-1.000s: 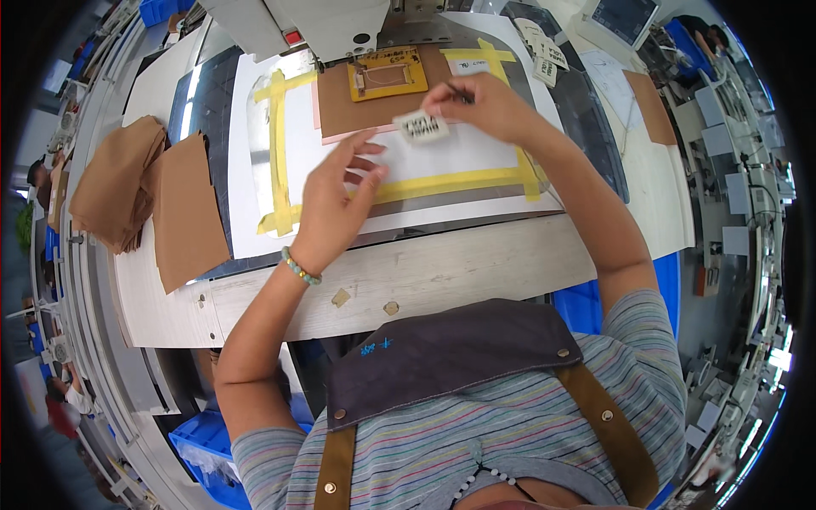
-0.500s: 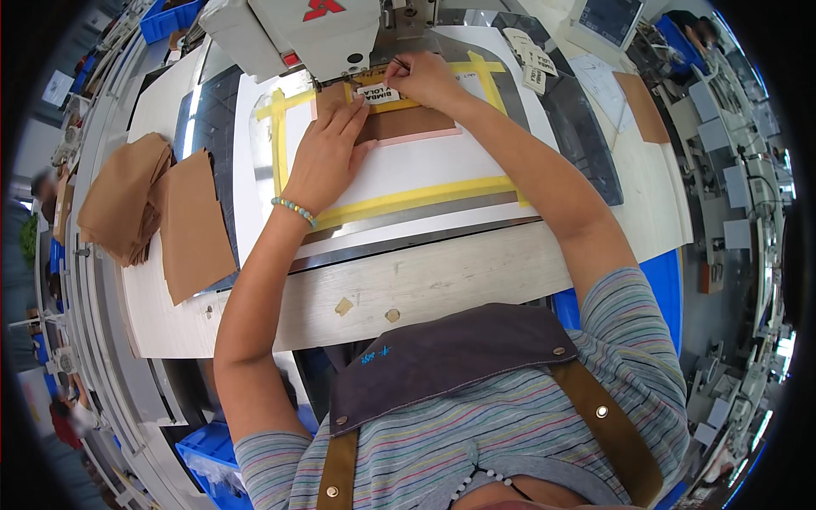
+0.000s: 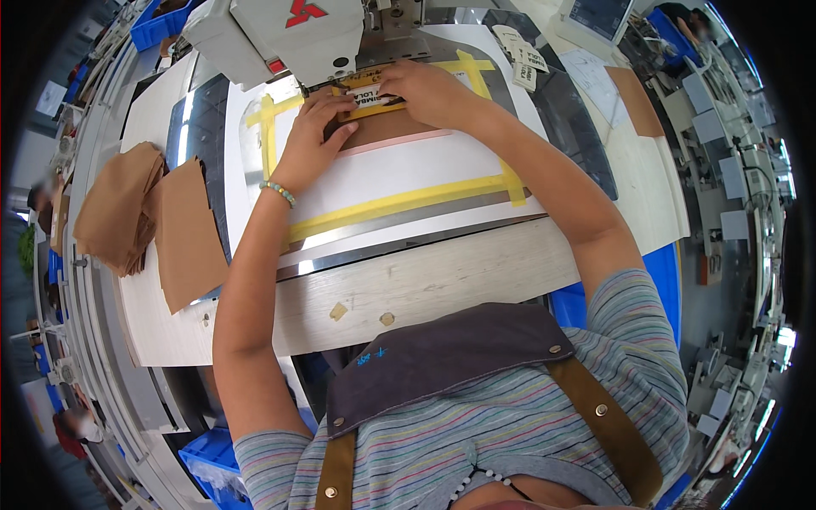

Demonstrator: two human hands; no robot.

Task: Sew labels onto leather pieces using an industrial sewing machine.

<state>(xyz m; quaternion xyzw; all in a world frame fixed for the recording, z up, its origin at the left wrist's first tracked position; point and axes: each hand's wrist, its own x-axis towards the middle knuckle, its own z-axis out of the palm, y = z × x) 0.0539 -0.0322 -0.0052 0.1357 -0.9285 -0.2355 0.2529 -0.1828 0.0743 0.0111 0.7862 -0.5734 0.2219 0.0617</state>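
Observation:
A small white label (image 3: 366, 96) with dark print lies on a brown fabric piece (image 3: 387, 129) below the machine head. My left hand (image 3: 316, 140), with a bead bracelet on its wrist, rests at the label's left end, fingers bent and thumb apart. From the right, my right hand (image 3: 438, 95) reaches the label's other end with its fingers curled in. Whatever those fingers hold is too small to make out. A yellow strip runs along the label, and a pink edge shows on the near side of the brown piece.
The white machine head (image 3: 293, 38) stands just beyond my hands. Yellow tape (image 3: 399, 197) frames a white sheet (image 3: 408, 174). Brown fabric pieces (image 3: 119, 208) are stacked at left. Several spare labels (image 3: 520, 59) lie at the far right, near a screen (image 3: 595, 19) and another brown piece (image 3: 635, 100).
My left hand's fingers have gone from lying flat to bent at the label. The right hand has come down onto the label's right end; the thin dark tool in its fingers no longer shows clearly.

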